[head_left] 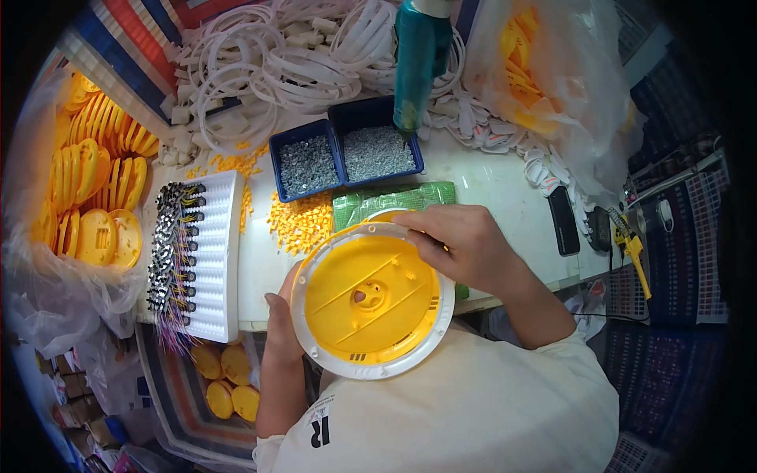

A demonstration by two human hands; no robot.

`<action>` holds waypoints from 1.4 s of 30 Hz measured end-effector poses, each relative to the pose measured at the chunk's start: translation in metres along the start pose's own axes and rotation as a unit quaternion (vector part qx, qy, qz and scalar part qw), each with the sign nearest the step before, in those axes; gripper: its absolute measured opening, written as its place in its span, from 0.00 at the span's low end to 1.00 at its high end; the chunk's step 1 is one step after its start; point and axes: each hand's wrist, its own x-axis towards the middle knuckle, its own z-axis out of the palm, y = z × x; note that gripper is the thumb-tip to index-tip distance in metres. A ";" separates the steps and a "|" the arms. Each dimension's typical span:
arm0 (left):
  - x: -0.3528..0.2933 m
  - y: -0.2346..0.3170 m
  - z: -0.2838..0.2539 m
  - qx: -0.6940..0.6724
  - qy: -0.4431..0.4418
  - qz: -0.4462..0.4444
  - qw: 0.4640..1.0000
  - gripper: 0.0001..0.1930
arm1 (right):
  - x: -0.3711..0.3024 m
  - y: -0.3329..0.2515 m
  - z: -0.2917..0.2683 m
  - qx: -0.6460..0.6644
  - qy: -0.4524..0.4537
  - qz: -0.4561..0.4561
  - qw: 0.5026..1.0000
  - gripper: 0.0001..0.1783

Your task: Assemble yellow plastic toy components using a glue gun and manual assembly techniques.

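A round yellow plastic housing (371, 296) with a white outer ring is tilted up in front of my body, its ribbed face and small central hole in view. My left hand (282, 323) grips its left edge, thumb up and most fingers hidden behind it. At the far right rim my right hand (457, 243) is closed, fingers bent over the edge; the fingertips are partly hidden. A green plastic-wrapped pack (430, 193) lies on the table just beyond the housing. Left of it, small yellow plastic pieces (303, 225) lie in a heap.
A blue two-part tray (339, 183) holds small metal parts, with a teal electric screwdriver (414, 71) hanging above. A white ribbed tray (217, 260) carries wired components. Coiled white cables (260, 71) fill the back. Bags of yellow discs (98, 236) stand left. A black phone (562, 221) lies right.
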 end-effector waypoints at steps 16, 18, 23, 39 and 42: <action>0.013 0.012 -0.012 0.423 0.134 0.077 0.893 0.17 | -0.018 0.000 -0.003 0.172 -0.122 0.196 0.958 0.18; 0.015 0.002 -0.016 0.370 0.176 0.113 0.905 0.19 | -0.021 -0.003 0.012 0.323 -0.083 0.177 0.926 0.20; 0.016 0.003 -0.019 0.201 0.211 0.184 0.939 0.28 | -0.021 -0.023 0.022 0.309 -0.161 0.199 0.916 0.20; 0.016 -0.003 -0.010 0.234 0.146 0.129 0.953 0.25 | -0.031 0.012 0.021 0.458 0.010 0.297 0.838 0.21; 0.020 -0.008 0.010 0.129 0.182 0.138 0.965 0.25 | -0.019 -0.001 0.027 0.794 -0.010 0.330 0.511 0.26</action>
